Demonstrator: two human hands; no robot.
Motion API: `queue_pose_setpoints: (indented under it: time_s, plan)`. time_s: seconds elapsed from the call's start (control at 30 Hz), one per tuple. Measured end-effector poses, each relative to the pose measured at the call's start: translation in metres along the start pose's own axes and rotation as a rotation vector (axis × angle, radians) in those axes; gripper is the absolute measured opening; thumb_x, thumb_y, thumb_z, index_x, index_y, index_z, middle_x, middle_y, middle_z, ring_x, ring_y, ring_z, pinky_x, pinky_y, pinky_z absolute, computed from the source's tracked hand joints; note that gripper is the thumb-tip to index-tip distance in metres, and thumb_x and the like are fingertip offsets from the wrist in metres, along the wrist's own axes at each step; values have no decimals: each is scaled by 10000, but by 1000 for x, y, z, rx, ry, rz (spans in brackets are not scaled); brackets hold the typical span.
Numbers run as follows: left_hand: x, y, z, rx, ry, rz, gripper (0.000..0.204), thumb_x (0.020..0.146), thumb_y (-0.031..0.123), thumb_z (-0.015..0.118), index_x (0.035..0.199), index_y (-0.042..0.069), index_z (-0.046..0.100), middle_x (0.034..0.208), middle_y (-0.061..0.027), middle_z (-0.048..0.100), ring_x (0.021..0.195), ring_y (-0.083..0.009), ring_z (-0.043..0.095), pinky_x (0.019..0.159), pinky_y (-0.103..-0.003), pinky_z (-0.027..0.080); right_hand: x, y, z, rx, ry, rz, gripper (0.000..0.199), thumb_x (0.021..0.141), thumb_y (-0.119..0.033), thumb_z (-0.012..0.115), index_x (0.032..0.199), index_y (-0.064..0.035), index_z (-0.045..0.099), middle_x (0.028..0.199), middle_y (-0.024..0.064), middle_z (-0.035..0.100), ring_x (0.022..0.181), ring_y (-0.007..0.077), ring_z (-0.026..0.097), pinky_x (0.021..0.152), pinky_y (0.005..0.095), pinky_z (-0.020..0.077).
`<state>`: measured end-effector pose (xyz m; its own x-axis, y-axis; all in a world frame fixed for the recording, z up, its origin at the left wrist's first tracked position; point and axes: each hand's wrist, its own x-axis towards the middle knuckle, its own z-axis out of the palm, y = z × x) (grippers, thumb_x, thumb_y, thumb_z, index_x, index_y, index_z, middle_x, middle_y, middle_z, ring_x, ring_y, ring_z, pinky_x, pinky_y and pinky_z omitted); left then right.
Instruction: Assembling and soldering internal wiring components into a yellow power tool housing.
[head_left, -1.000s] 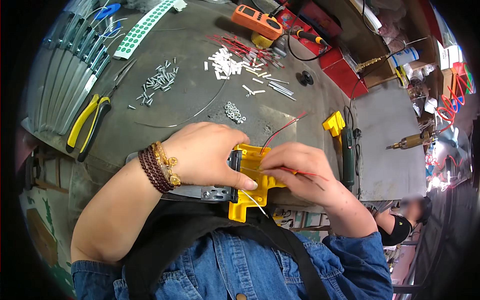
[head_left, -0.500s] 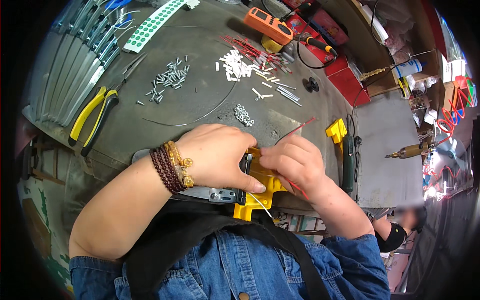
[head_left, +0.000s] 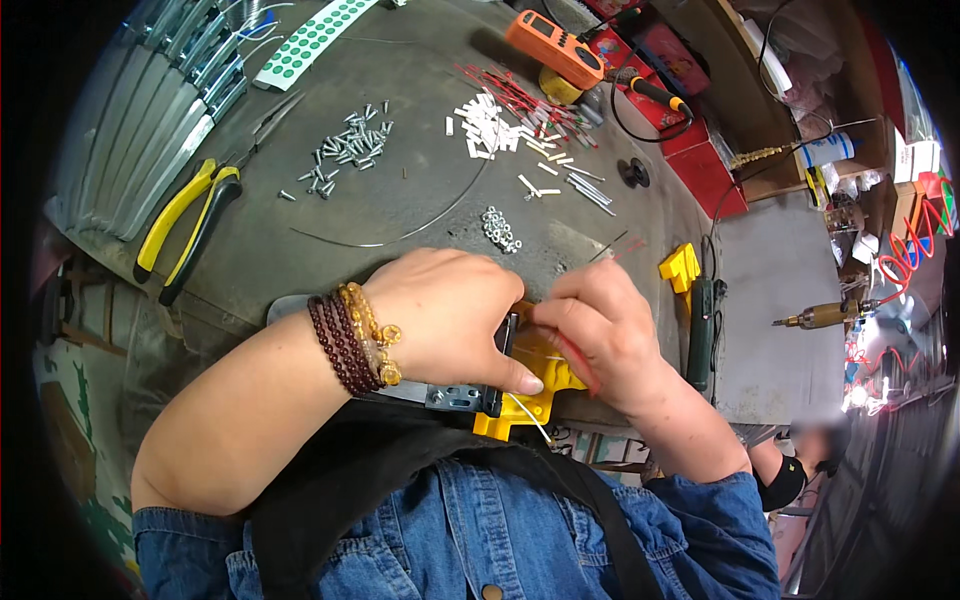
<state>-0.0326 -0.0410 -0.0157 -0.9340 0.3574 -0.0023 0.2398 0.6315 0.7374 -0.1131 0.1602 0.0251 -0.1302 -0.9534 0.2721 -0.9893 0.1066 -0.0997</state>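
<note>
A bright yellow plastic housing sits open side up, raised walls and posts showing inside it, its middle and far end partly hidden under both hands. The left hand grips the housing's left side, thumb pressed over it. Along that same side of the housing stands a black end piece, with a slotted silver bracket reaching away to its left. A thin white wire slants out over the housing's near edge, its end free. At the housing's right, the right hand is closed around a red wire, fingertips bunched at the housing's far end.
</note>
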Motion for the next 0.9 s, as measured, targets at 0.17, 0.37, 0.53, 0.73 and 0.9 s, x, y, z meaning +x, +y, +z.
queue_pose_setpoints:
  time_s: [0.17, 0.37, 0.53, 0.73, 0.9]
  plan:
    - [0, 12, -7, 6, -95, -52, 639, 727, 486, 793, 1112, -2, 643, 1009, -182, 658, 1012, -371, 629, 870, -433, 499, -2, 2, 3, 3, 42, 43, 233, 633, -38, 701, 855, -68, 639, 935, 64, 575, 824, 273, 569, 728, 378, 488]
    - [-2, 13, 0, -23, -29, -55, 589, 751, 482, 787, 1046, -3, 632, 1008, -185, 649, 999, -365, 636, 859, -448, 506, -11, 4, 8, -46, 32, -95, 221, 620, -99, 692, 823, -58, 615, 958, 70, 577, 874, 270, 575, 746, 388, 487]
    - [-2, 18, 2, -26, -2, -65, 557, 763, 486, 777, 997, 0, 640, 1002, -191, 661, 996, -364, 650, 864, -452, 513, -7, 0, 14, 215, 128, 148, 254, 650, 18, 738, 834, -57, 581, 1020, 98, 585, 913, 302, 584, 786, 388, 493]
    - [-4, 16, 6, -100, 19, -85, 629, 717, 450, 822, 1097, -4, 611, 1019, -181, 635, 1026, -370, 610, 884, -443, 486, -12, 8, 9, 654, -11, 354, 174, 788, 12, 750, 811, -28, 582, 1075, 119, 617, 979, 246, 615, 813, 336, 520]
    - [-2, 20, 2, -76, -53, -115, 639, 719, 451, 820, 1105, -13, 608, 1034, -189, 637, 1053, -369, 604, 901, -443, 481, -17, 9, 14, 688, -25, 480, 167, 799, 5, 742, 810, -27, 578, 1053, 105, 613, 970, 228, 611, 804, 337, 523]
